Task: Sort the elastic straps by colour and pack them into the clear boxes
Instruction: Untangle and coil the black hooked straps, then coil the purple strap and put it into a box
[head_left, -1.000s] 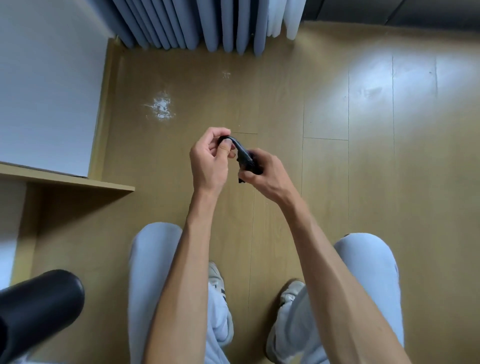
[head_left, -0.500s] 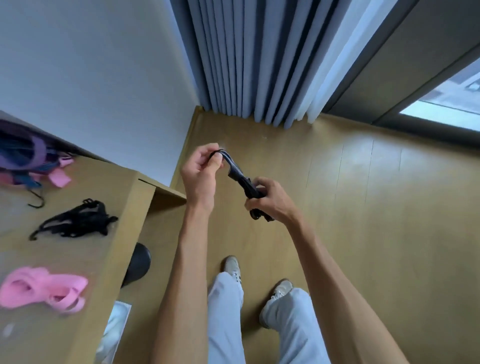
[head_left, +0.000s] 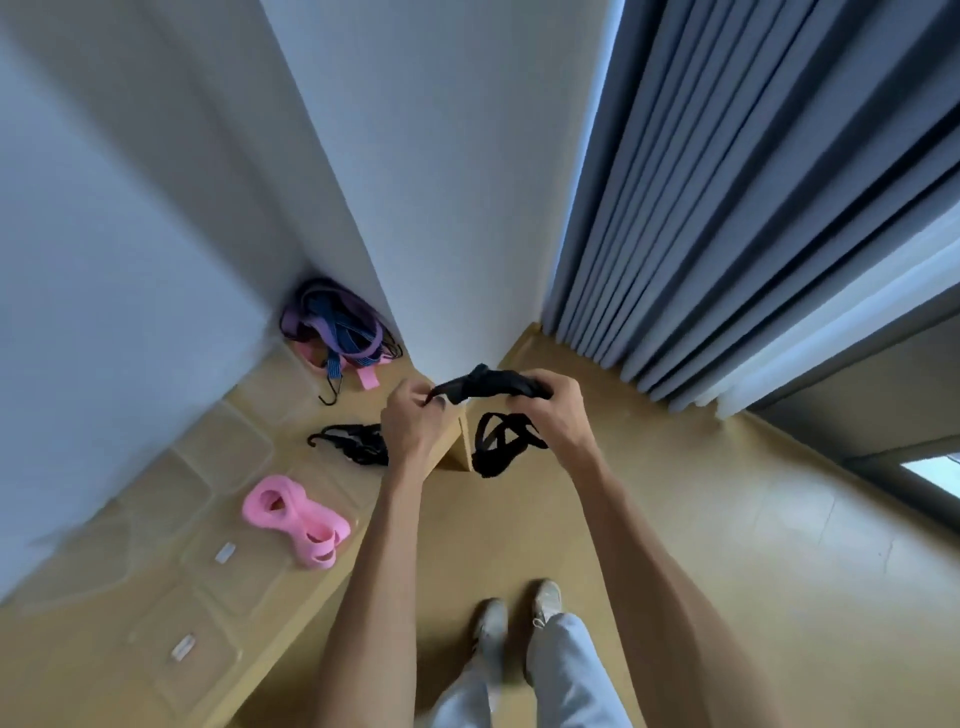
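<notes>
On the wooden table (head_left: 291, 613) lie pink bands (head_left: 296, 517) and black hooked cords (head_left: 353, 441), while beyond its corner the left hand (head_left: 413, 423) and right hand (head_left: 548, 413) each pinch a black strap (head_left: 485, 389) whose dangling loops could snag or slip floorward.

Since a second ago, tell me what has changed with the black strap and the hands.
The view has swung up to the desk. The black strap is now stretched level between left hand and right hand, a loop dangling below. Both hands still grip it.
</notes>
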